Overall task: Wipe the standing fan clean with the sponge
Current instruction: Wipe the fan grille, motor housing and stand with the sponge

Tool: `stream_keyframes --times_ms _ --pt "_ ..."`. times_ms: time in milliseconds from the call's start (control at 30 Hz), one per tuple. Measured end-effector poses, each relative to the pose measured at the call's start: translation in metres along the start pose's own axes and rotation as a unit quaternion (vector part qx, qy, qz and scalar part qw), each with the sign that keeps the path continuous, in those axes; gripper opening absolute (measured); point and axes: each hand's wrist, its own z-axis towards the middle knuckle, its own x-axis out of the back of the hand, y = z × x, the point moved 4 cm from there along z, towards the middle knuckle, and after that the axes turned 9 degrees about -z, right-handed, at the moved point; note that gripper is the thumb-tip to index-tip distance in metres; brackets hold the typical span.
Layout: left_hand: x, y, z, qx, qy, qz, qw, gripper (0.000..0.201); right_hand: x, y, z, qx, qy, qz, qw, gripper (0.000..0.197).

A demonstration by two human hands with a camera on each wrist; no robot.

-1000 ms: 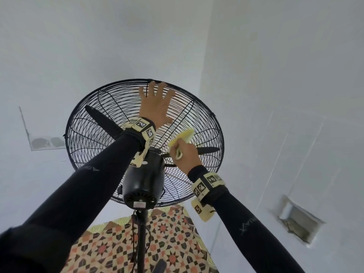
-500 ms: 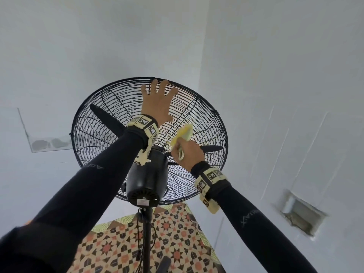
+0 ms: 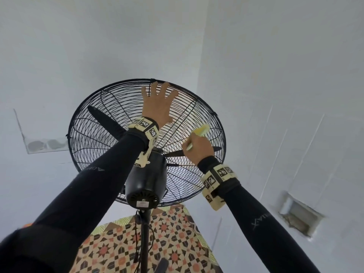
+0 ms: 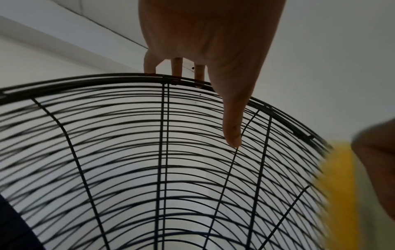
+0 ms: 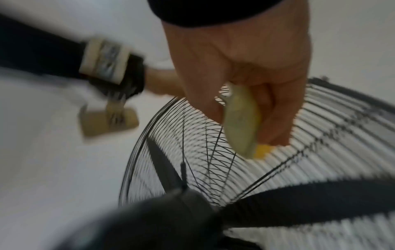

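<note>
A black standing fan with a wire cage stands in front of me, seen from behind, its motor housing at the centre. My left hand lies flat with spread fingers on the upper part of the cage, fingertips at the top rim. My right hand grips a yellow and green sponge and holds it against the right side of the rear cage. In the right wrist view the sponge is squeezed between thumb and fingers. In the left wrist view the sponge shows blurred at the right edge.
The fan's pole runs down with a cable beside it over a patterned floor covering. White walls meet in a corner behind the fan. A recessed opening sits in the right wall, another recess in the left wall.
My right hand has slid the sponge to the right and slightly up along the cage. My left hand stays spread on the upper cage.
</note>
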Motion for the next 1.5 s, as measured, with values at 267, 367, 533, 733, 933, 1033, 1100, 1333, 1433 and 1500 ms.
stream_keyframes --times_ms 267,367,533,733,933,1033,1100,1333,1433,1500 --pt "-0.002 -0.003 -0.004 0.004 0.016 0.000 1.000 0.102 0.011 -0.014 -0.001 0.116 0.041 -0.014 0.992 0.018" --pt "-0.001 0.000 -0.002 0.007 0.013 0.000 1.000 0.102 0.006 -0.007 0.000 0.008 -0.001 -0.082 0.997 0.025" --pt "-0.003 -0.002 -0.005 0.010 0.026 -0.001 1.000 0.101 0.012 -0.013 0.000 0.105 0.056 -0.030 0.992 0.018" --pt "-0.002 -0.001 -0.003 0.014 0.019 -0.006 1.000 0.101 -0.003 0.017 -0.001 -0.072 -0.079 -0.077 0.991 0.025" --pt "-0.006 -0.002 -0.002 0.006 0.029 -0.014 0.999 0.099 0.040 -0.013 0.010 0.126 0.071 0.116 0.983 0.007" --pt "-0.005 -0.001 -0.001 0.007 0.019 -0.019 1.000 0.100 0.027 0.002 0.011 0.055 0.080 0.085 0.992 0.009" --pt "-0.003 0.000 -0.002 0.016 0.018 -0.012 1.000 0.100 0.017 0.017 0.008 -0.036 0.036 0.034 0.998 0.016" --pt "-0.005 -0.001 0.000 0.015 0.022 -0.016 1.000 0.098 0.037 0.005 0.007 0.078 0.064 0.083 0.991 0.077" --pt "-0.005 0.001 0.000 0.015 0.020 -0.013 1.000 0.097 0.028 0.022 0.003 -0.026 0.067 0.170 0.983 0.081" --pt "-0.004 0.002 -0.001 0.020 0.023 -0.009 0.999 0.098 0.024 0.033 -0.002 -0.127 0.039 0.185 0.974 0.081"
